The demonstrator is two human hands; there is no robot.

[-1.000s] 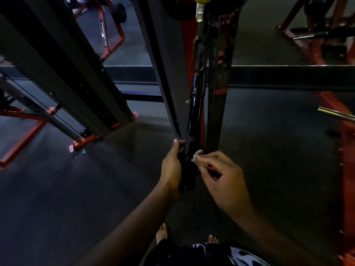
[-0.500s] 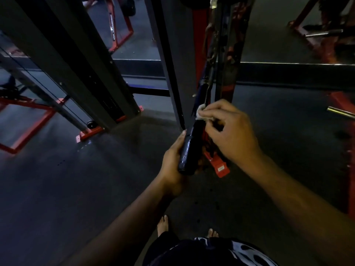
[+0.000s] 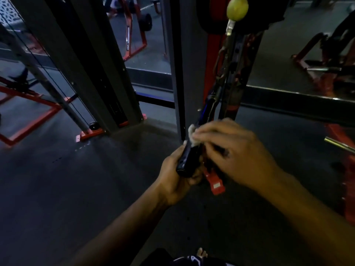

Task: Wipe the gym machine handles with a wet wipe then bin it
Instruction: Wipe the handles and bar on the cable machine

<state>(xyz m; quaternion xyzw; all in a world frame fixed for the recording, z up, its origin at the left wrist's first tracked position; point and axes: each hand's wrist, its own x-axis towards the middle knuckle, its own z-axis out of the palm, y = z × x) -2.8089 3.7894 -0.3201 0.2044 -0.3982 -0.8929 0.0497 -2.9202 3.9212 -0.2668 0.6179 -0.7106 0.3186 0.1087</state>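
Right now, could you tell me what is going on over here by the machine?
A person is cleaning a gym machine's black handle. The left hand grips the handle's lower end and steadies it, while the right hand pinches a small white wet wipe and presses it against the upper part of the handle. The handle hangs from a strap below a yellow-green ball. No bin is in view, so the wipe is not yet thrown away.

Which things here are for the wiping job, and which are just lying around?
For the job:
left hand, gripping the handle
handle
right hand, pinching the wipe
wipe

Just around:
yellow ball
red frame on the floor
metal bar
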